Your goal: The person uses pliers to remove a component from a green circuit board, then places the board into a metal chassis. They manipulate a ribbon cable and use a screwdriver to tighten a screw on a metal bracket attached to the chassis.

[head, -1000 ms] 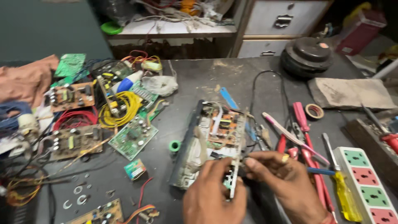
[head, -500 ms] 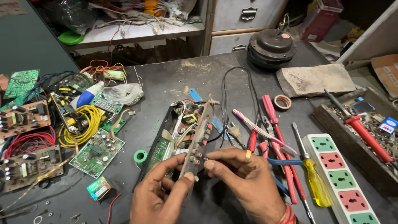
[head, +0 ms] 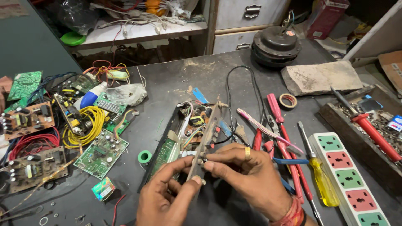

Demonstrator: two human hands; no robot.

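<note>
**Both hands pinch a circuit board held on edge over an opened chassis**

A narrow circuit board (head: 206, 142) is tipped up on its edge near the front of the dark counter (head: 176, 79), its far end reaching away from the person. Both hands are clamped on its near end: the left hand (head: 167, 196) grips it from the left with thumb and fingertips, and the right hand (head: 247, 180), wearing a gold ring, pinches it from the right. The fingertips of the two hands almost meet across the board.

Directly beneath and behind the board lies an opened black chassis (head: 176, 134) holding green boards, a small transformer and loose wires, which partly hide the board's far end. A black cable (head: 234, 79) loops up from it across the counter.

Just left of the chassis sits a green solder spool (head: 145, 157), then a green circuit board (head: 101, 153) and a coil of yellow wire (head: 90, 123). More boards and red wire crowd the left edge.

To the right, close to the right hand, lie red-handled pliers (head: 278, 121), a yellow-handled screwdriver (head: 320, 180) and a white power strip (head: 349, 184) with green and red sockets. Further back are a roll of tape (head: 287, 100), a grey stone block (head: 322, 77) and a round black motor (head: 276, 44).
</note>
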